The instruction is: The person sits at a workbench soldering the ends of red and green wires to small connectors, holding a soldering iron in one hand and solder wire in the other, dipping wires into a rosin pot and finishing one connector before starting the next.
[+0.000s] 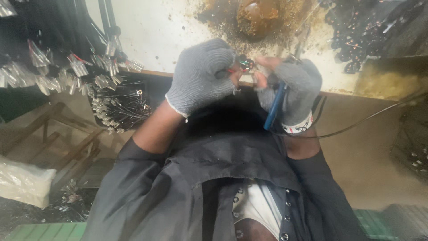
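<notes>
Grey knitted work gloves cover both hands, which meet at the edge of a stained white bench top (165, 40). The left hand (200, 76) is curled into a loose fist, its fingertips pinching a small dark part with a red wire end (243, 64) that sits just between the two hands. The right hand (292, 91) wears a fingerless grey glove with a white patterned cuff; its bare fingertips (267, 62) touch the same small part, while the palm is closed around a slim blue-handled tool (275, 107) that angles down toward the body. A thin black cable (370, 118) runs from that hand out to the right across the brownish surface.

Behind the hands, a rusty brown stain ring (256, 18) spreads over the bench top. To the right of it lies a dark heap of small beaded parts (356, 40). On the left hang bundles of black wires with clear plastic end caps (111, 98), some with red tips, draped over a dark tray. At the lower left corner lies a soft clear plastic bag of pale contents (24, 180); no label on it can be made out. The person's dark grey buttoned shirt (200, 178) fills the lower middle.
</notes>
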`<action>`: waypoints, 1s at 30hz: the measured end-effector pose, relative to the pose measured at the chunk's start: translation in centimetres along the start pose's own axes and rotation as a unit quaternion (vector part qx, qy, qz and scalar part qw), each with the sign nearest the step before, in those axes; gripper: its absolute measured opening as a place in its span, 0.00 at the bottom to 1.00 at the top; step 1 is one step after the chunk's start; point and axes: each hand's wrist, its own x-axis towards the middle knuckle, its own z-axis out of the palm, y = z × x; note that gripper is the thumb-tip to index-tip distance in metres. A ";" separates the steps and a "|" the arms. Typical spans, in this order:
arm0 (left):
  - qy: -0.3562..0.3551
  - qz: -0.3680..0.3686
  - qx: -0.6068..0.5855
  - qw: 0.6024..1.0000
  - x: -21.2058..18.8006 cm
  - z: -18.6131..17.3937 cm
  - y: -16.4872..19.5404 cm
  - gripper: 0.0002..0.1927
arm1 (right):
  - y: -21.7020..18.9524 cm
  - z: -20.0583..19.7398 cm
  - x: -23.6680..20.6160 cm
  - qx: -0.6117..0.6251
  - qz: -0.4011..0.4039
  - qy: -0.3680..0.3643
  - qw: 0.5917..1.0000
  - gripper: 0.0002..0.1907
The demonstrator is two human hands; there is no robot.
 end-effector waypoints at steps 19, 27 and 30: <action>0.022 -0.008 0.056 0.998 0.2 0.8 0.3 0.07 | 2.0 0.6 -1.0 -0.039 -0.011 -0.033 0.999 0.18; 0.029 -0.004 0.084 0.996 0.3 1.3 0.2 0.07 | 2.0 0.9 -1.0 -0.058 -0.022 -0.015 0.998 0.17; 0.022 -0.004 0.075 0.997 0.4 1.3 0.4 0.07 | 1.5 0.3 -0.9 -0.035 -0.005 -0.040 0.999 0.15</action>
